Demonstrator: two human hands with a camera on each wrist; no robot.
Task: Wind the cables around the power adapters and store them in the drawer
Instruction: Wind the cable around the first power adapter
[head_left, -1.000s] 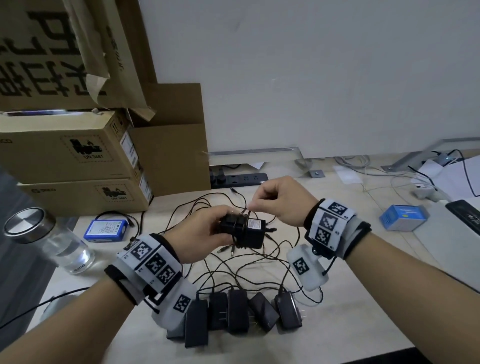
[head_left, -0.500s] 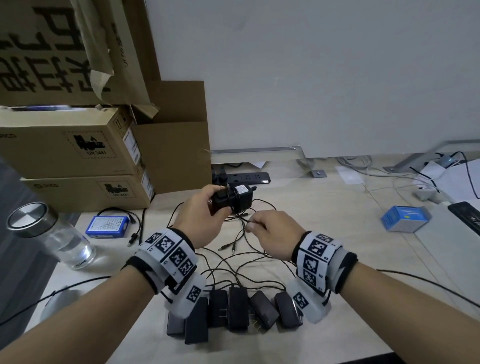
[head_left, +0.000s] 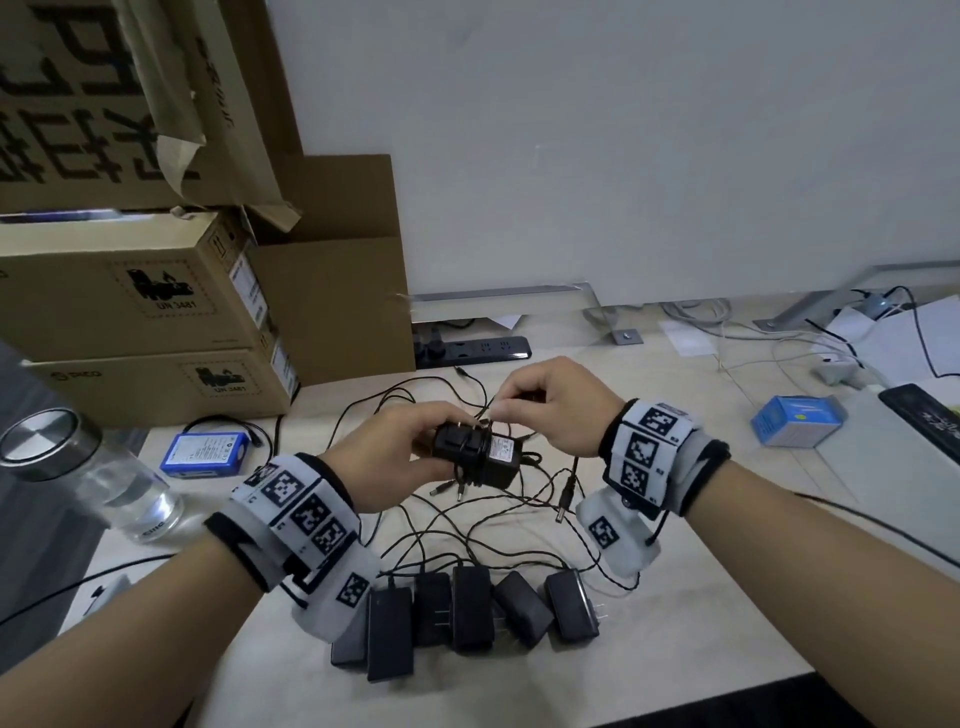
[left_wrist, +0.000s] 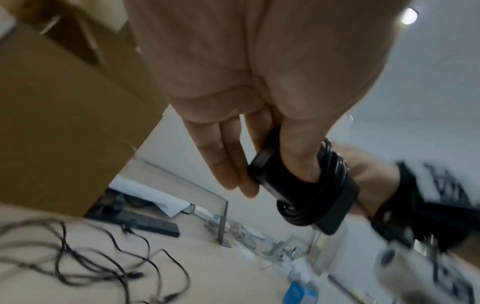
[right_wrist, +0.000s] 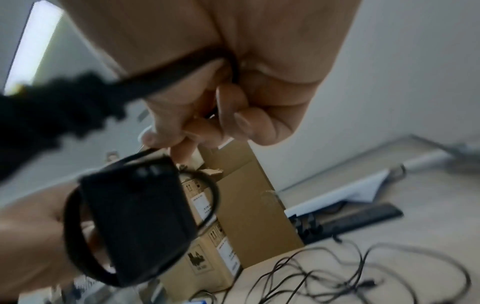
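Observation:
My left hand (head_left: 400, 457) holds a black power adapter (head_left: 480, 460) above the desk, thumb and fingers clamped on its body (left_wrist: 306, 191). Several turns of its thin black cable (left_wrist: 332, 168) are wrapped around it. My right hand (head_left: 550, 410) is just above and right of the adapter and pinches the free end of that cable (right_wrist: 182, 70) between curled fingers. The adapter (right_wrist: 135, 222) hangs below those fingers with loose loops around it. Several more black adapters (head_left: 467, 613) lie in a row near the desk's front edge, their cables (head_left: 498, 525) tangled behind them.
Stacked cardboard boxes (head_left: 140, 322) stand at the back left. A glass jar with a metal lid (head_left: 67, 467) and a blue battery pack (head_left: 205, 454) sit at left. A black power strip (head_left: 470, 349) lies by the wall. A small blue box (head_left: 797, 421) and papers are at right.
My right hand rose from below the adapter to above it, carrying the cable over for another turn. The left hand lowered the adapter slightly and kept hold.

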